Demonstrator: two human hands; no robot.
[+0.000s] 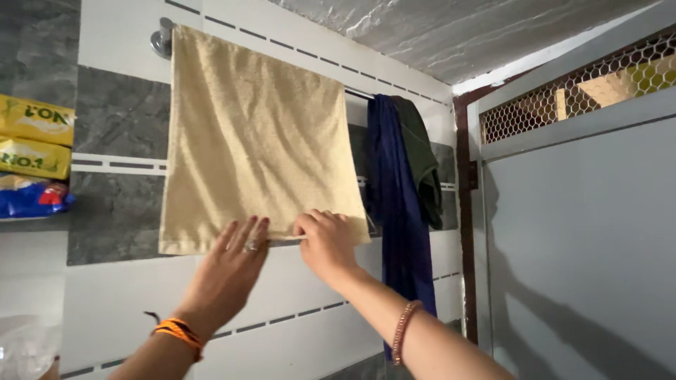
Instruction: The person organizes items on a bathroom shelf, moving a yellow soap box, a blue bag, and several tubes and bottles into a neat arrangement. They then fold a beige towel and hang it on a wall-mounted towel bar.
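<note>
Beige towel point(253, 141), lower edge under left hand point(229, 271), seemingly pinched by right hand point(325, 243).

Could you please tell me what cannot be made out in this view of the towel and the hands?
- Towel rail: mostly hidden by the beige towel and dark clothes.
- Right hand fingertips: curled at the towel's hem, so the grip is unclear.
- Left hand palm: faces away.
- Clear bag: cut off by the edge.

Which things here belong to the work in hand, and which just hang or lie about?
In hand: beige terry towel on the metal wall rail; left hand flat against its hem; right hand pinching it.

About: dark blue cloth, dark green cloth, yellow packets, blue packet.
</note>
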